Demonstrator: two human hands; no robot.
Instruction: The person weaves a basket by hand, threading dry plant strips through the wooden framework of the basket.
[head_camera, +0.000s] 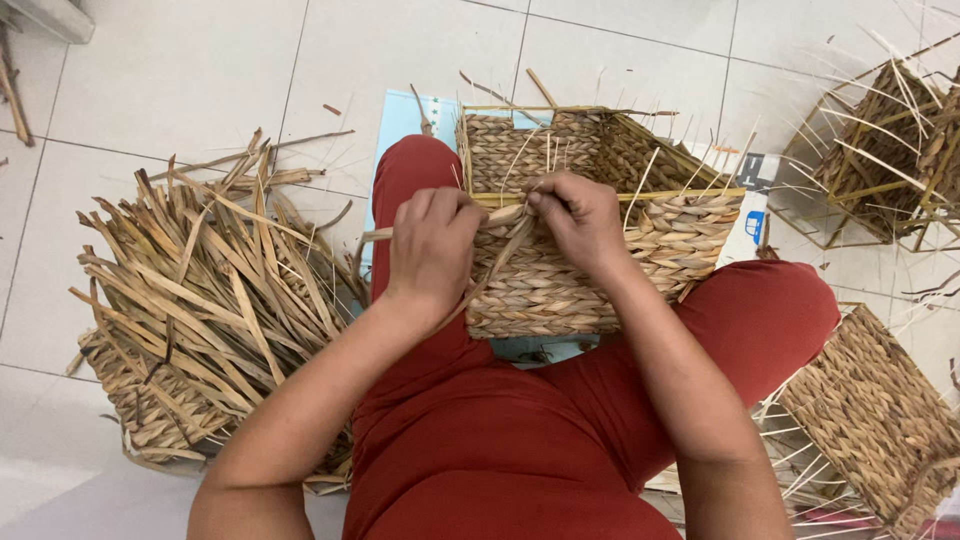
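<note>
We count four woven baskets: one in the lap (590, 250), one upper right (885, 150), one lower right (880, 420), one under the single heap of loose strips (200, 270).

Rough woven straw basket (590, 235), glossy tiled floor (180, 70)

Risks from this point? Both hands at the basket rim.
1. The left hand grips a flat fibre strand while the right hand pinches it at the woven basket rim; a hard pull might snap it.
2. Stiff frame rods stick up beside the right hand and could poke it.
</note>
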